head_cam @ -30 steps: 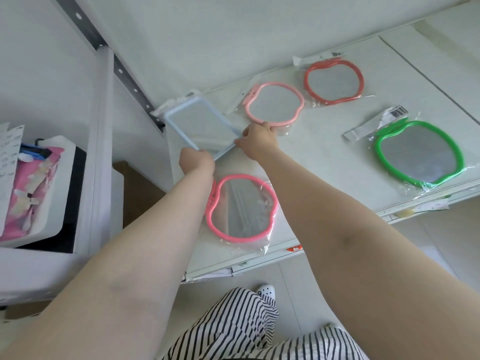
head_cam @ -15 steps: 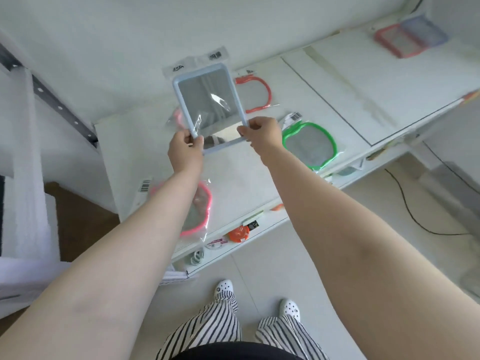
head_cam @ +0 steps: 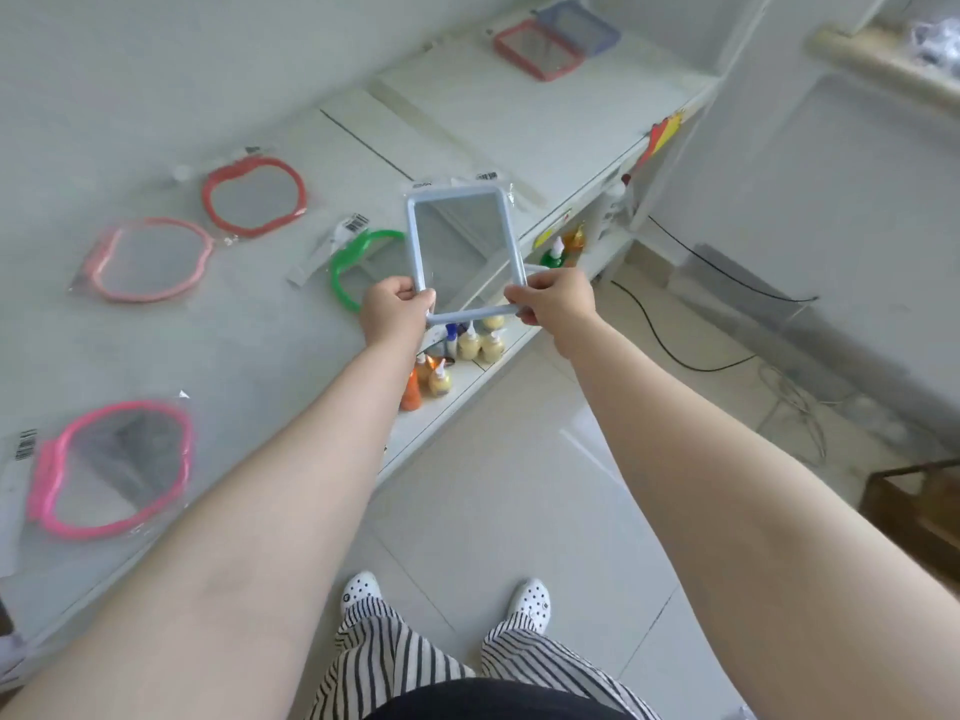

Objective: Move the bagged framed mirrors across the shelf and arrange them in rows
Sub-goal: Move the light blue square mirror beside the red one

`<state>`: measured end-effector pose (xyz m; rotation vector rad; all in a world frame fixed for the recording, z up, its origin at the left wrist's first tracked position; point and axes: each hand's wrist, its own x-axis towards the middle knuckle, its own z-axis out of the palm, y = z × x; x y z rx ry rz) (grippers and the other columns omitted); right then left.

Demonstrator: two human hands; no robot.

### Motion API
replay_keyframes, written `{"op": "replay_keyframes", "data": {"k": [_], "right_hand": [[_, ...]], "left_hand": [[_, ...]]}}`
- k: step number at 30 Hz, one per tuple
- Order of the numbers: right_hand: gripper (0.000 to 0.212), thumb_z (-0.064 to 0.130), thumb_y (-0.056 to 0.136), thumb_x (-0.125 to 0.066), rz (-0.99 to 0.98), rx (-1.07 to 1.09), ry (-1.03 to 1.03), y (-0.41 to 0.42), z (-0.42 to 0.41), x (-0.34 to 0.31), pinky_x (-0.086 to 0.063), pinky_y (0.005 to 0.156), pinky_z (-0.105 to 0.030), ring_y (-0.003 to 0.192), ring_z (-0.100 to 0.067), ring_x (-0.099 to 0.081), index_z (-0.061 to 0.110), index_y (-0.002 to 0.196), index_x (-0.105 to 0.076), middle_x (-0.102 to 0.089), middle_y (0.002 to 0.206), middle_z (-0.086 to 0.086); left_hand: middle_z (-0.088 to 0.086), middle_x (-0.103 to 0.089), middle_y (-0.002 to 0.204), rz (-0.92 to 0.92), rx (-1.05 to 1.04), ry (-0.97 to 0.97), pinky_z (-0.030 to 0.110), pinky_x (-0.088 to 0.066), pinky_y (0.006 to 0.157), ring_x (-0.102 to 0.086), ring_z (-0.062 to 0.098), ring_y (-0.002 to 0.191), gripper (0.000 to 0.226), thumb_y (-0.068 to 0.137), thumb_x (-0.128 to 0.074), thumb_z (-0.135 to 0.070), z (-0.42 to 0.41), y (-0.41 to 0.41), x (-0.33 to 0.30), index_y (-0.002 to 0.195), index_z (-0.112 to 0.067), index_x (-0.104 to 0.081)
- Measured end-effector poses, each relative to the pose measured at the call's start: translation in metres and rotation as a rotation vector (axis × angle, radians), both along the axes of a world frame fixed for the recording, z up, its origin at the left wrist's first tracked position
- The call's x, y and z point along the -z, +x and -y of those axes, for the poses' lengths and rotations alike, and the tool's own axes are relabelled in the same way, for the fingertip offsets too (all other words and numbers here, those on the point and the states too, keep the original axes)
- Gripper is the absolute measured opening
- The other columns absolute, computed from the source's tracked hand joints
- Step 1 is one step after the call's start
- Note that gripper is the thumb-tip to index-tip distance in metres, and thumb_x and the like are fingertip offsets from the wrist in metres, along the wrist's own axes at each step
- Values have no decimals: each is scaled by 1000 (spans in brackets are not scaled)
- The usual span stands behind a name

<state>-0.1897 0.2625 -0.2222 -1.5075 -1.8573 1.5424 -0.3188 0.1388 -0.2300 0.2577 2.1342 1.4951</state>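
My left hand (head_cam: 396, 310) and right hand (head_cam: 555, 299) each pinch a lower corner of the blue rectangular mirror (head_cam: 464, 254), still in its clear bag, so that both grips are closed on its frame, fingers curled round the bottom rail. The mirror is held tilted, clear of the shelf (head_cam: 545, 127), above the shelf's front edge and partly over the green apple-shaped mirror (head_cam: 349, 267), which lies flat near that edge with its barcode tab beside it. Farther back on the shelf lie the red apple-shaped mirror (head_cam: 253, 196) and, to its left, the pale pink apple-shaped mirror (head_cam: 149, 260), the two just beside each other. The bright pink apple-shaped mirror (head_cam: 106, 467) lies near the front edge at the shelf's left end, well apart from the others. At the far right end of the shelf, a red rectangular mirror (head_cam: 535, 50) and a dark blue rectangular mirror (head_cam: 582, 27) overlap by the back edge. Small bottles (head_cam: 475, 343) stand on a lower shelf below my hands. My striped trousers (head_cam: 384, 652) and white spotted shoes (head_cam: 530, 602) show over the tiled floor (head_cam: 519, 491).
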Motion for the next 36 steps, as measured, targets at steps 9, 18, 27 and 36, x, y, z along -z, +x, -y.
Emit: {"op": "replay_keyframes", "data": {"k": [9, 18, 27, 36], "right_hand": [[16, 15, 76, -77, -12, 157, -9, 73, -91, -5, -61, 81, -36, 56, -16, -63, 1, 85, -74, -65, 68, -6], [9, 14, 79, -76, -30, 242, -27, 60, -186, -18, -60, 81, -34, 57, -15, -66, 8, 84, -74, -71, 71, -6], [24, 8, 79, -73, -26, 305, -64, 70, -299, -35, -60, 79, -28, 58, -13, -65, 5, 102, -71, -67, 74, -6], [11, 8, 75, -75, 45, 276, -25, 74, -389, -32, -58, 88, -39, 72, -22, -61, 15, 76, -67, -63, 70, -4]], "left_hand": [[-6, -62, 59, 109, 54, 17, 19, -47, 47, -57, 11, 43, 25, 81, -64, -9, -94, 74, -18, 62, -24, -60], [7, -64, 93, 210, 153, 147, 21, -58, 71, -60, 11, 68, 44, 86, -60, -5, -197, 48, -19, 130, -7, -55], [5, -58, 73, 318, 320, 156, 22, -56, 61, -61, 8, 46, 48, 84, -54, 2, -316, 40, -20, 131, -6, -53], [2, -67, 90, 300, 320, 171, 35, -55, 92, -64, 17, 78, 51, 84, -63, -6, -408, 41, -2, 134, -13, -53]]}}
